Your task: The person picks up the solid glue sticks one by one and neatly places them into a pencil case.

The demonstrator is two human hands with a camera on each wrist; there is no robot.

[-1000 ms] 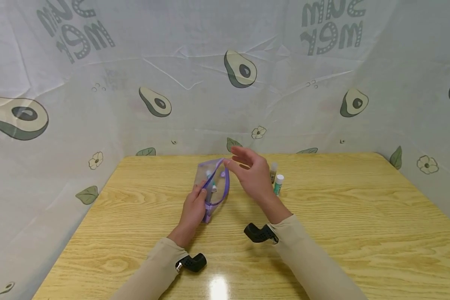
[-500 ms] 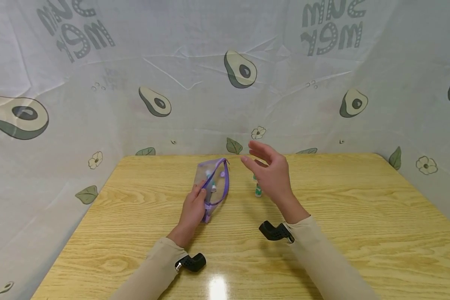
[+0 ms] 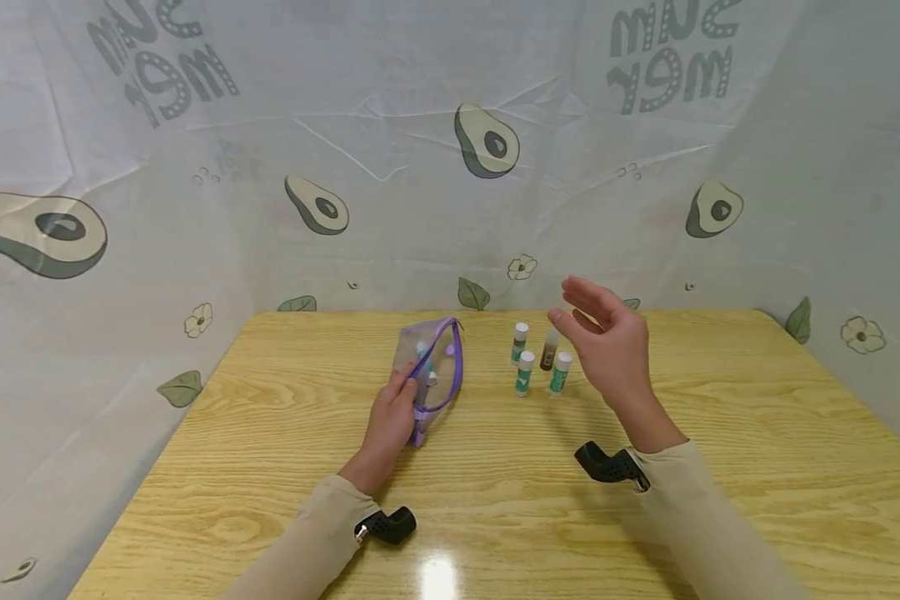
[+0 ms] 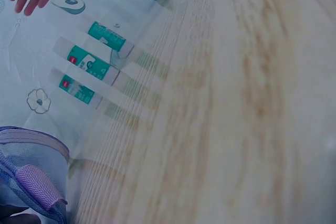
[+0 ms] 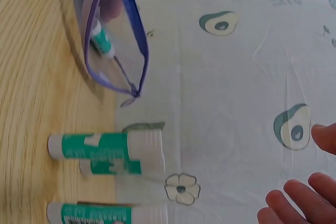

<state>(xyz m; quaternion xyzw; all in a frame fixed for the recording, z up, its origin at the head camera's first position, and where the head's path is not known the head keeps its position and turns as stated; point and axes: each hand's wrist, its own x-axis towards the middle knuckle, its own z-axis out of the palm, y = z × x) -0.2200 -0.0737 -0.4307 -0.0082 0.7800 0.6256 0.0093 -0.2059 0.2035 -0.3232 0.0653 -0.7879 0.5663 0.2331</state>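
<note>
My left hand (image 3: 390, 421) grips the side of a see-through zip pouch (image 3: 411, 340) with purple edging, its mouth gaping toward the right. Inside it lies a green and white glue stick (image 5: 102, 40), also visible in the right wrist view. To the right of the pouch, three green glue sticks with white caps stand upright: a back one (image 3: 520, 340), a front one (image 3: 524, 375) and a right one (image 3: 560, 375). Among them stands a brownish tube (image 3: 548, 352) with a pale cap. My right hand (image 3: 613, 346) is raised just right of this group, fingers apart from the thumb, holding nothing.
The wooden table (image 3: 270, 500) reaches back to a pale curtain (image 3: 390, 250) printed with avocados, which also hangs along both sides. A black wrist camera mount (image 3: 386, 527) sits at the left sleeve, and another mount (image 3: 607, 463) at the right sleeve.
My right hand has moved right from the pouch's mouth, past the glue sticks, bringing them all into view. The left hand and pouch have stayed in place.
</note>
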